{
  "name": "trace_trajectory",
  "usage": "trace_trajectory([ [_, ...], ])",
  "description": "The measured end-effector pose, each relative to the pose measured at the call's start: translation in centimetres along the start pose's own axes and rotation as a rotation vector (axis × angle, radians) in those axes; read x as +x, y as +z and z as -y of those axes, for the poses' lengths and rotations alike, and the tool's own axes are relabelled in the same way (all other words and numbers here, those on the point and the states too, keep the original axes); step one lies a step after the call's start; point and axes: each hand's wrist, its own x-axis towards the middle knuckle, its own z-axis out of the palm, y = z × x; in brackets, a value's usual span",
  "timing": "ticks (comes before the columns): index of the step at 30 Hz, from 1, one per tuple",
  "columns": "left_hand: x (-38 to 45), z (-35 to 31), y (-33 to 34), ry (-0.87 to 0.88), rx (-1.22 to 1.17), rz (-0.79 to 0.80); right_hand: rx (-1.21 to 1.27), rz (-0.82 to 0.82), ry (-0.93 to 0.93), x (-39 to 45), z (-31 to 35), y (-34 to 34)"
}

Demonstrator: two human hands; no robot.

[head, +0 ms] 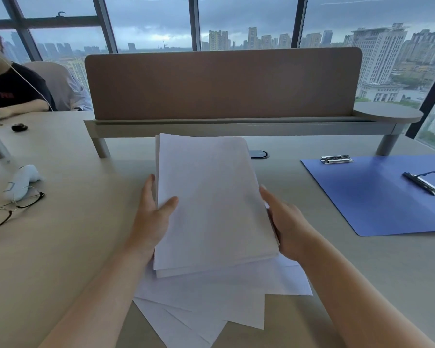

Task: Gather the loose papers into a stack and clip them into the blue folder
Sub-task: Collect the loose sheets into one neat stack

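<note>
A thick stack of white papers is held tilted above the desk, in the middle of the view. My left hand grips its left edge, thumb on the top sheet. My right hand holds the right edge, fingers hidden under the stack. Several loose white sheets lie fanned out on the desk beneath the stack. The blue folder lies open and flat on the right, with a metal clip at its top left edge and a second clip further right.
A brown divider panel on a raised shelf crosses the desk behind the stack. Black-rimmed glasses and a white object lie at the left. Another person sits at the far left. A small black item rests near them.
</note>
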Motion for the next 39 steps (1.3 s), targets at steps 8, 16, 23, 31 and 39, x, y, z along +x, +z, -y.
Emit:
trace_trajectory([
  [8,-0.4,-1.1,-0.5,-0.423,-0.372,0.122,-0.160,-0.043,-0.155,-0.2,-0.1,0.7],
  [16,0.4,-0.1,-1.0,-0.560,-0.486,0.074,-0.019,-0.167,-0.146,0.3,0.5,0.2],
  [23,1.3,2.8,-3.2,-0.481,-1.260,0.192,0.009,-0.401,-0.135,1.1,1.1,-1.6],
  [31,1.7,2.7,-3.0,-0.511,-1.180,0.132,0.151,-0.383,-0.005,1.3,1.3,-1.6],
  [39,1.0,1.3,-2.3,-0.574,-1.067,0.045,0.111,-0.221,0.067,1.0,-0.1,-0.2],
])
